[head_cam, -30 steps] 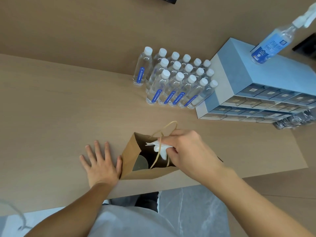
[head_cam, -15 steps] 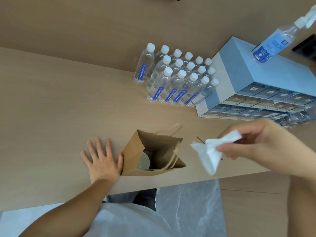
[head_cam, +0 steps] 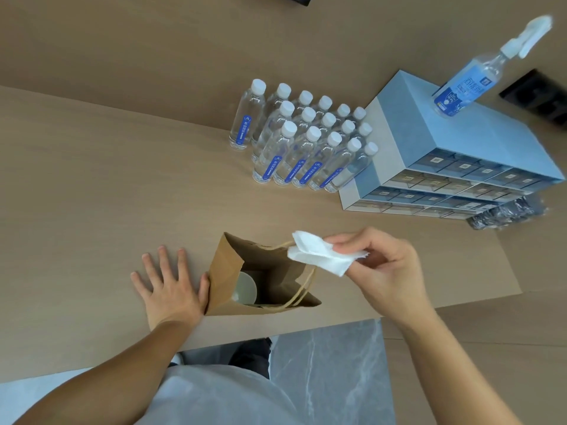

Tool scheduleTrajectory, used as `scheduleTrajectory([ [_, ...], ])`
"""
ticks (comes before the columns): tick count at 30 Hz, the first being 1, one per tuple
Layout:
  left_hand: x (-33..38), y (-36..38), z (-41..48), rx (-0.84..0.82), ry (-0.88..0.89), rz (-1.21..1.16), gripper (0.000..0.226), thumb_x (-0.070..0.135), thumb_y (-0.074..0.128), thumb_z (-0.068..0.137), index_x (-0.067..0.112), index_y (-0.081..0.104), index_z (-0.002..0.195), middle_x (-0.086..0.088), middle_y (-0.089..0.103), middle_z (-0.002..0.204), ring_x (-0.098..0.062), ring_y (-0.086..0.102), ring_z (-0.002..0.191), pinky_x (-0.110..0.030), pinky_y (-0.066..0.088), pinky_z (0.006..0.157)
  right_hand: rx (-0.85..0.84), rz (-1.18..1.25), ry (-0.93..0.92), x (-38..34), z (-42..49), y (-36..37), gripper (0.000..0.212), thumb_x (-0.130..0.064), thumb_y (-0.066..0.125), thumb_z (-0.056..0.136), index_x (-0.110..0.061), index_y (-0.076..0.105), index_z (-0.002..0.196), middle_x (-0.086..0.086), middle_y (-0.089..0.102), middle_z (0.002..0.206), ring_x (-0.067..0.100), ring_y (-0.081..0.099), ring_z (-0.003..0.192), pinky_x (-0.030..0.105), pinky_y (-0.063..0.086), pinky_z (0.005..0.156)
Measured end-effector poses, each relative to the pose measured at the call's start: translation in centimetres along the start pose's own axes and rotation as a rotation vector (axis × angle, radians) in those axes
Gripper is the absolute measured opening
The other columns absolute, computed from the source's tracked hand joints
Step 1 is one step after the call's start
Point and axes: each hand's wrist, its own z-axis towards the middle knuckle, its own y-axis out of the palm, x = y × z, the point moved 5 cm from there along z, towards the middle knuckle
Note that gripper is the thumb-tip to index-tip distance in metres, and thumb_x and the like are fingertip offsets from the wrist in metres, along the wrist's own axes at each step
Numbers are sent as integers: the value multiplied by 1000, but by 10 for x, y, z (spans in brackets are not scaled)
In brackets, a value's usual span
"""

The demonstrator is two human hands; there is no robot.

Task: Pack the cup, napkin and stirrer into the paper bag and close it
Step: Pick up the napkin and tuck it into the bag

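A brown paper bag (head_cam: 225, 271) stands open near the table's front edge, its twine handles hanging over the right rim. Inside it I see the pale lid of a cup (head_cam: 244, 288). My left hand (head_cam: 170, 286) lies flat on the table with fingers spread, its thumb touching the bag's left wall. My right hand (head_cam: 383, 271) pinches a crumpled white napkin (head_cam: 319, 251) just above the bag's right rim. No stirrer is visible.
Several small water bottles (head_cam: 302, 139) stand in rows at the back of the wooden table (head_cam: 107, 194). To their right is a blue-grey drawer box (head_cam: 445, 154) with a spray bottle (head_cam: 469, 84) on top. A dark crinkled packet (head_cam: 506, 214) lies beside the box.
My right hand lifted the napkin out of the bag's mouth to the right, then brought it back left over the bag's rim. The left hand stayed flat beside the bag.
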Motion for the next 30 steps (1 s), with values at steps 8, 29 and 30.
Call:
scheduleTrajectory([
  [8, 0, 2, 2, 18, 12, -23, 77, 63, 19, 91, 17, 23, 152, -20, 17, 161, -45, 1, 148, -63, -3, 115, 225, 720, 316, 44, -27, 21, 32, 0, 76, 72, -15, 47, 71, 21, 74, 96, 43, 72, 94, 39, 60, 76],
  [29, 0, -1, -1, -1, 11, -27, 78, 65, 12, 91, 19, 16, 154, -18, 11, 163, -43, -4, 149, -63, -2, 116, -257, 342, 233, 32, 2, 40, 6, -4, 63, 90, -8, 67, 91, 18, 75, 104, 35, 72, 100, 42, 59, 84],
  [30, 0, -2, -1, 0, 11, -27, 78, 65, 12, 91, 19, 17, 154, -18, 11, 163, -43, -4, 149, -63, -2, 116, -284, 224, 223, 33, 5, 41, 2, -4, 66, 89, -3, 66, 89, 19, 74, 103, 33, 71, 100, 46, 57, 85],
])
